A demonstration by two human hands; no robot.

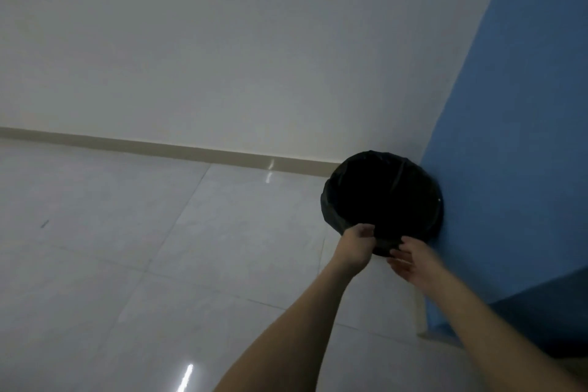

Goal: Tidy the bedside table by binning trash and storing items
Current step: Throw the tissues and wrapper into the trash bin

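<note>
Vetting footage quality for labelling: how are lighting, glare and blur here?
Head view: dim overall; the bin reads featureless black inside; glare streaks the floor; right hand looks more motion-blurred than left hand; the skirting runs slanted from camera tilt.

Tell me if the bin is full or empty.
Cannot tell: the bin stands open, but its black-lined inside is too dark to show any contents.

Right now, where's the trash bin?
In the head view the trash bin sits right of centre on the tiled floor against the blue wall; the left hand grips its near rim, the right hand alongside.
</note>
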